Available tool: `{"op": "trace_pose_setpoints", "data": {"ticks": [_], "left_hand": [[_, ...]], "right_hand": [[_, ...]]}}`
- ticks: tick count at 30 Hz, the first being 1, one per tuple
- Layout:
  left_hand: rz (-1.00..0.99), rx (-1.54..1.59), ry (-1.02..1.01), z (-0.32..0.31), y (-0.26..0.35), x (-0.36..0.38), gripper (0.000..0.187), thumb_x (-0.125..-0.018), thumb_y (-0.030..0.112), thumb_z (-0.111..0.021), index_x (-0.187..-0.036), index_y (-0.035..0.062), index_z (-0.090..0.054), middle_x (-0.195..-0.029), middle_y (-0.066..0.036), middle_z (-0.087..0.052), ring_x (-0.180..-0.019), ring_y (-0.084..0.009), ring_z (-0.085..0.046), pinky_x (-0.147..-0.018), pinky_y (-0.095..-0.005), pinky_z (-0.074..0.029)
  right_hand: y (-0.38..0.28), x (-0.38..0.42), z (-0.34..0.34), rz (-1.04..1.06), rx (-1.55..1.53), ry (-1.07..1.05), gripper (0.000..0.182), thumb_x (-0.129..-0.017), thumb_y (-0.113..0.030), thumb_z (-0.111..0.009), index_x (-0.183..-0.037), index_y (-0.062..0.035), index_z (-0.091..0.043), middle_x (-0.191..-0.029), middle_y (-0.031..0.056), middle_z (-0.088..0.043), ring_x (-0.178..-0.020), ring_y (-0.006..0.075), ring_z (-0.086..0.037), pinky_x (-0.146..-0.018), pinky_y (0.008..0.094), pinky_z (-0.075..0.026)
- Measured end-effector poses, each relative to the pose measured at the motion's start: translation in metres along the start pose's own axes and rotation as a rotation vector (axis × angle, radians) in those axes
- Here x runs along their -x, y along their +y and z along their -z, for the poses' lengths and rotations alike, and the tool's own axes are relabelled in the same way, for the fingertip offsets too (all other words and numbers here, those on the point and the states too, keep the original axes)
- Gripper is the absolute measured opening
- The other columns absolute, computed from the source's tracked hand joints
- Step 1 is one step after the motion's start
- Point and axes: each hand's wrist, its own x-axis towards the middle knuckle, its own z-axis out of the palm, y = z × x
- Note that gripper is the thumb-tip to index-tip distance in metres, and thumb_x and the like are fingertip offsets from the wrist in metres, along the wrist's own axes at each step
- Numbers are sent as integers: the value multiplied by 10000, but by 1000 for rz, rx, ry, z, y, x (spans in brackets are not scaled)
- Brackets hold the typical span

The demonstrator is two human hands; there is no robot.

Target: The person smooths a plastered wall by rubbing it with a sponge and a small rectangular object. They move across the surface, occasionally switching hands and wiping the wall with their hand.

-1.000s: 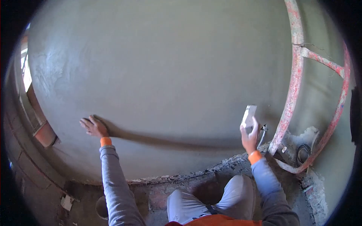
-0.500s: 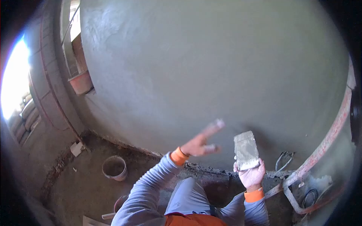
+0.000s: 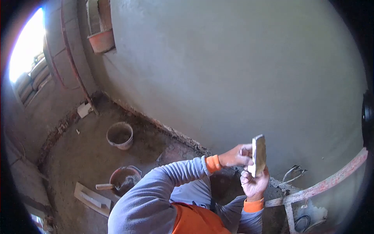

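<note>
My right hand (image 3: 256, 184) grips the lower end of a flat, rectangular, grey-tan block (image 3: 260, 154), held upright before the wall. Its pale, whitish edge faces left; its material is hard to tell. My left hand (image 3: 235, 156) reaches across from the left, its curled fingers against that pale edge. The block partly hides the fingertips. Both wrists have orange cuffs (image 3: 213, 163). Behind the hands stands a smooth grey plastered wall (image 3: 218, 85).
On the floor at left are a bucket (image 3: 121, 145), a mortar bucket (image 3: 134, 171) with a handled tool (image 3: 104, 187) across its rim, and a flat float (image 3: 91, 199). A red-and-white metal frame (image 3: 331, 181) stands at right, near loose cables (image 3: 294, 171). An orange tub (image 3: 102, 42) sits in the wall opening.
My left hand has moved right, from spread in the air to the block's edge. The block has turned from face-on to nearly edge-on. The view has shifted, showing more floor at left.
</note>
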Motion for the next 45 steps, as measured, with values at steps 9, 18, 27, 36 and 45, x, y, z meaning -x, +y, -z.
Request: {"op": "trace_pose_setpoints", "data": {"ticks": [9, 18, 27, 36, 45], "left_hand": [[-693, -1552, 1287, 118, 182, 15, 709, -808, 170, -715, -1404, -1, -370, -1178, -152, -499, -1014, -282, -562, -855, -394, -505], [-543, -2006, 1477, 177, 174, 2, 614, -858, 408, -623, -1402, 181, -452, -1254, -234, -422, -1135, -372, -430, -927, -464, -369], [-646, -2080, 1542, 220, 232, -1, 598, -893, 391, -583, -1413, 139, -432, -1185, -255, -482, -1107, -390, -430, -947, -486, -350], [-812, -2284, 1181, 191, 195, -31, 521, -868, 248, -577, -1381, 292, -501, -1112, -190, -515, -1031, -363, -474, -858, -478, -395], [-623, -1851, 1575, 198, 305, -66, 484, -911, 336, -521, -1385, 241, -491, -1200, -294, -491, -1152, -439, -433, -1002, -529, -334]], "right_hand": [[-136, 87, -3, 1836, 1685, 830, 343, -955, -183, -593, -1206, 46, -553, -1077, 145, -582, -901, 211, -587, -714, 316, -514], [-167, 97, -35, 2328, 1740, 933, 438, -851, -193, -731, -1226, -33, -572, -1103, 133, -536, -932, 226, -565, -700, 321, -503], [-225, 130, -32, 2183, 1877, 1262, 635, -894, -348, -664, -1372, -8, -422, -1296, 216, -497, -1149, 322, -529, -876, 389, -497], [-227, 129, -29, 1888, 1626, 1160, 660, -923, -347, -622, -1391, 32, -351, -1328, 236, -471, -1136, 297, -554, -813, 353, -530], [-221, 122, -34, 1835, 1546, 1246, 612, -923, -350, -624, -1335, 42, -399, -1243, 223, -527, -999, 277, -603, -720, 334, -546]]}}
